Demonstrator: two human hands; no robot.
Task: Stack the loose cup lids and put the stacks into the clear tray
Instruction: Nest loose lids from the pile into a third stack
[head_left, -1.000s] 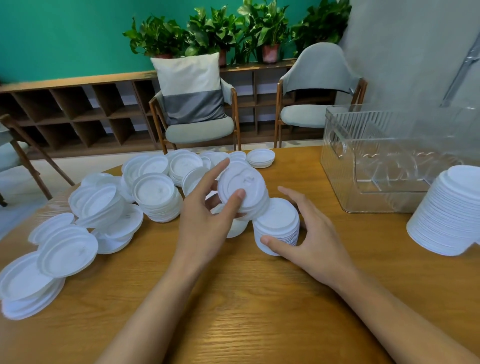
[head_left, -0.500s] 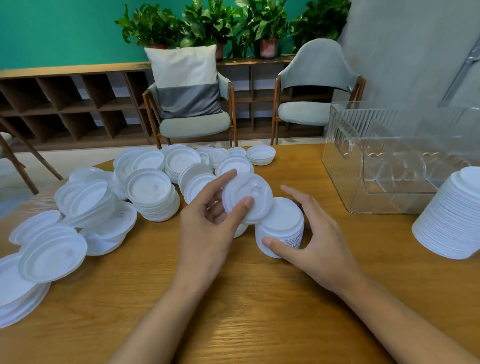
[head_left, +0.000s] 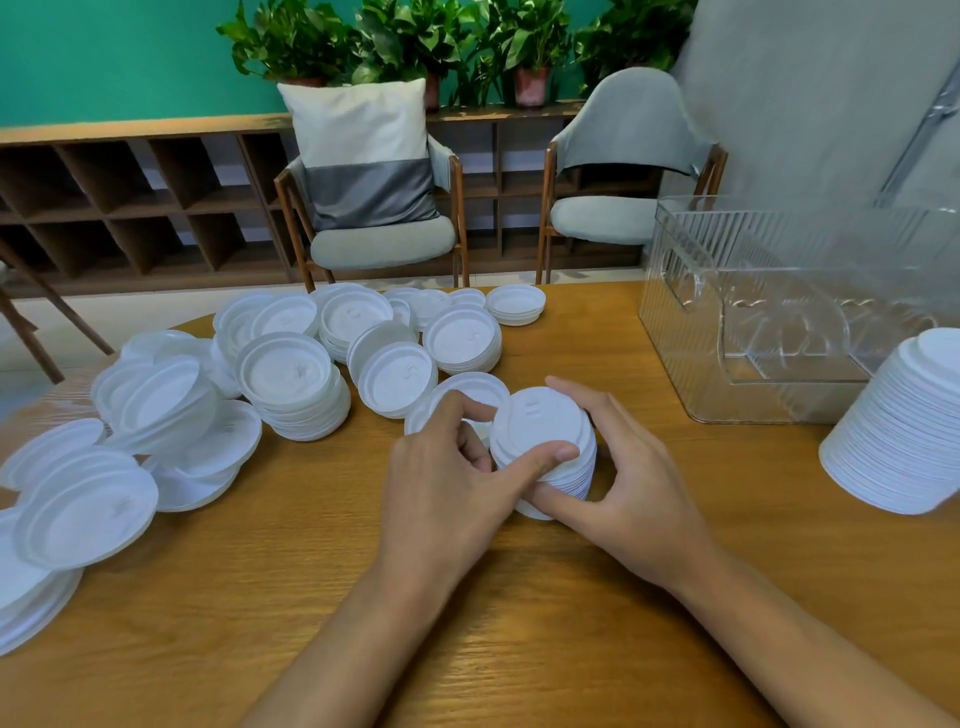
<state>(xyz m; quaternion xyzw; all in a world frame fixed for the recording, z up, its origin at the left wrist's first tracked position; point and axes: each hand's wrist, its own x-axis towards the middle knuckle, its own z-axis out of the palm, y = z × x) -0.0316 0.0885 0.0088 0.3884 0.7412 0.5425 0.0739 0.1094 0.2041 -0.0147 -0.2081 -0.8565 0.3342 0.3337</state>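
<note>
A short stack of white cup lids (head_left: 550, 441) stands on the wooden table (head_left: 311, 597) in front of me. My left hand (head_left: 447, 488) holds its top lid, thumb on the near edge and fingers curled on the left side. My right hand (head_left: 623, 478) cups the stack from the right, thumb against its base. Many loose white lids (head_left: 291, 379) lie spread over the table's left half, some in low piles. The clear tray (head_left: 779, 312) stands at the back right.
A tall stack of white lids (head_left: 904, 426) leans at the right edge, in front of the tray. Two chairs (head_left: 379, 208) stand beyond the table, with low wooden shelves and potted plants behind them.
My left hand has brought the lid it held down and to the right onto the stack. My right hand has closed in around the stack.
</note>
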